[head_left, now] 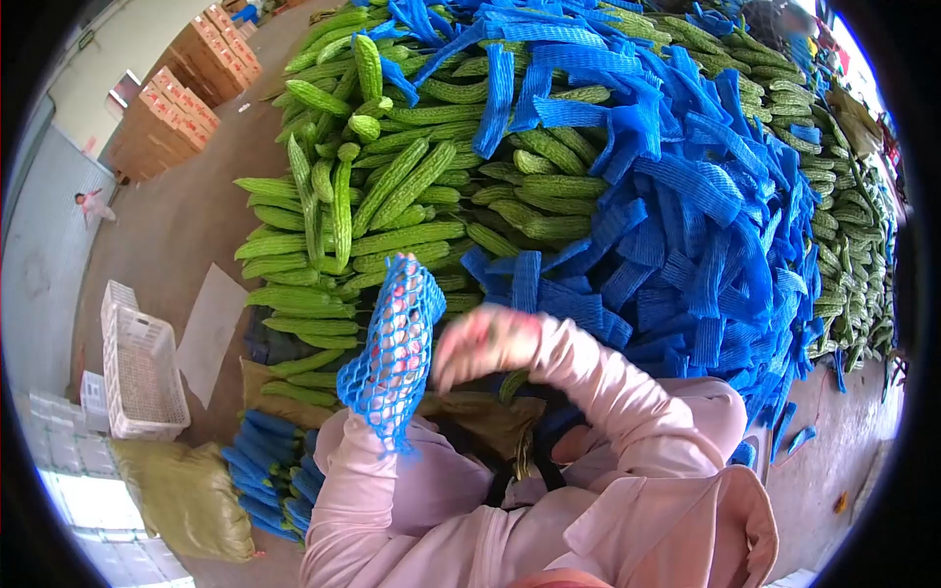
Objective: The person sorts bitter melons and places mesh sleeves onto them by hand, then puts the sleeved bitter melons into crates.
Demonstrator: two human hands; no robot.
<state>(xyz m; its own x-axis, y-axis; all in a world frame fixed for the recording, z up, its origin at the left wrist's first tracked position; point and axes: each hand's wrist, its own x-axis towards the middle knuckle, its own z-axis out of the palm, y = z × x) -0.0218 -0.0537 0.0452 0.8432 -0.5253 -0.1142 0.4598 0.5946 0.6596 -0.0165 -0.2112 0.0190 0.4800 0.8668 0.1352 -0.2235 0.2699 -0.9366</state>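
A blue foam mesh sleeve (371, 380) is pulled over my left hand (404, 318) down to the wrist. Through its holes I see the fingers stretched upward inside the net. My right hand (482, 343), smeared by motion, is just to the right of the sleeve, with its fingers bent toward it. Behind both hands lies a big heap of green bitter melons (402, 235). Flattened blue mesh sleeves (686, 196) are piled over the heap's right side. Beside my left forearm, melons in blue sleeves (263, 465) are stacked together.
A white plastic crate (147, 377) stands on the floor at left, near a stuffed olive sack (191, 500). Cardboard boxes (162, 127) are stacked at the back left. A person in pink (95, 206) is farther off. More melons (848, 235) lie at right.
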